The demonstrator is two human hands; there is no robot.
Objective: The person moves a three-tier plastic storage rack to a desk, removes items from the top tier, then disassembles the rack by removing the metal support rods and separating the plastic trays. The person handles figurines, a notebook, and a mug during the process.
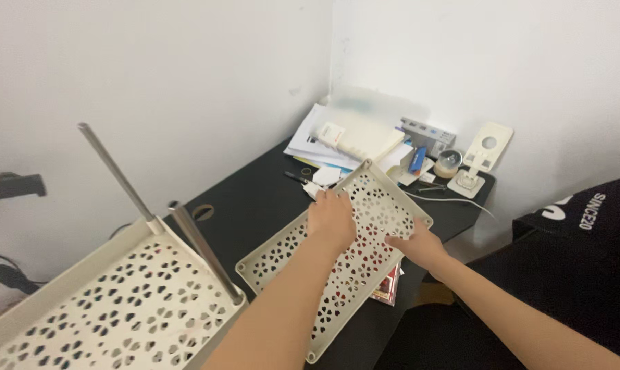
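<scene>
A cream plastic shelf tray (378, 199) with flower-shaped cutouts lies tilted on the black desk (255, 199). My left hand (331, 220) rests palm down on the tray's middle, fingers reaching toward its far left edge. My right hand (419, 245) grips the tray's right rim. Under the tray's near right side lies a red booklet (390, 284), partly hidden.
A second cream tray (118, 301) with two grey metal poles (204, 248) stands at the near left. Papers and a notebook (354, 140), a white phone stand (481, 161), a tape roll (450, 163) and cables fill the desk's far corner. Dark fabric (570, 253) lies at right.
</scene>
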